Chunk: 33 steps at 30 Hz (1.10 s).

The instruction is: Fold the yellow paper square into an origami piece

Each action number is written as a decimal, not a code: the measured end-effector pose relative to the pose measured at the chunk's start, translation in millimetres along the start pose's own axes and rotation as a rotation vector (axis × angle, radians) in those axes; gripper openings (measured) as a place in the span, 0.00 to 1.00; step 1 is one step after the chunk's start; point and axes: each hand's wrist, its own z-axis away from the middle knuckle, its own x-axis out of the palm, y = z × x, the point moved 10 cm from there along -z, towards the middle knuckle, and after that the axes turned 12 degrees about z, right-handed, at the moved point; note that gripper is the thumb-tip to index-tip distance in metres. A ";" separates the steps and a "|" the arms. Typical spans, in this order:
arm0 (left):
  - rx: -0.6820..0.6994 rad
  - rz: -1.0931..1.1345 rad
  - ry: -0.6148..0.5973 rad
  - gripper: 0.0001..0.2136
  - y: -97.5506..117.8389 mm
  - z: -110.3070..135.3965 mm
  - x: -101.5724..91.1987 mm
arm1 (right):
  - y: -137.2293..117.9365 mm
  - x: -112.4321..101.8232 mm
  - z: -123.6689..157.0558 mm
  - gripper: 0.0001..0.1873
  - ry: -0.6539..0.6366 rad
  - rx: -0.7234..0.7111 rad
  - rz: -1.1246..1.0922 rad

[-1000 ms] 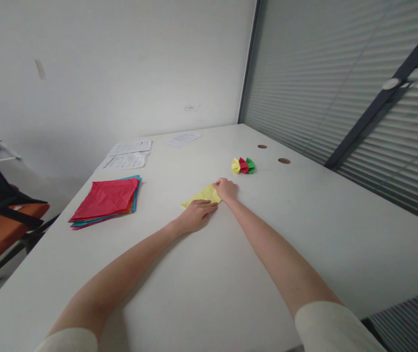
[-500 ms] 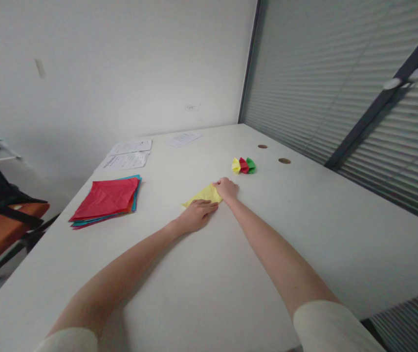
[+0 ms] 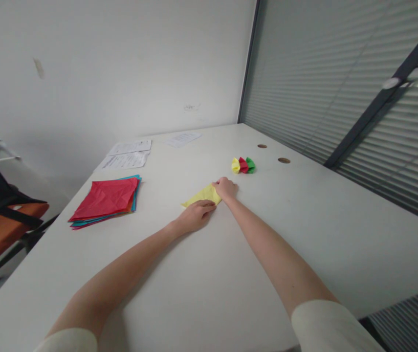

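Pressure on yellow paper (image 3: pixel 201 197), both hands down

The yellow paper lay folded into a flat triangle near the middle of the white table (image 3: pixel 304 234), with one point towards the left. The left hand (image 3: pixel 195 216) rested palm down on its near edge, fingers stretched out and nearly flat, gripping nothing. The right hand (image 3: pixel 225 188) sat on the paper's far right corner with knuckles bent and fingers curled under; whether it pinched the corner or only pressed it could not be made out. Both forearms were bare, with pale sleeves at the bottom of the view.

Just beyond the right hand stood three small folded pieces (image 3: pixel 243 165), yellow, red and green, side by side and touching. Well to the left lay a stack of coloured sheets (image 3: pixel 106 199), red on top. White printed pages (image 3: pixel 128 155) lay near the far edge by the wall.
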 end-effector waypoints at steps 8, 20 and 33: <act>-0.111 0.095 0.069 0.13 -18.8 6.0 -1.0 | 0.1 1.7 0.1 0.15 0.003 -0.008 0.003; -0.112 0.039 0.023 0.15 -14.3 4.1 0.6 | -0.2 2.1 0.6 0.14 0.026 -0.010 -0.002; -0.012 -0.070 -0.068 0.16 2.2 0.7 5.6 | 0.9 1.6 -1.0 0.14 0.035 -0.007 -0.002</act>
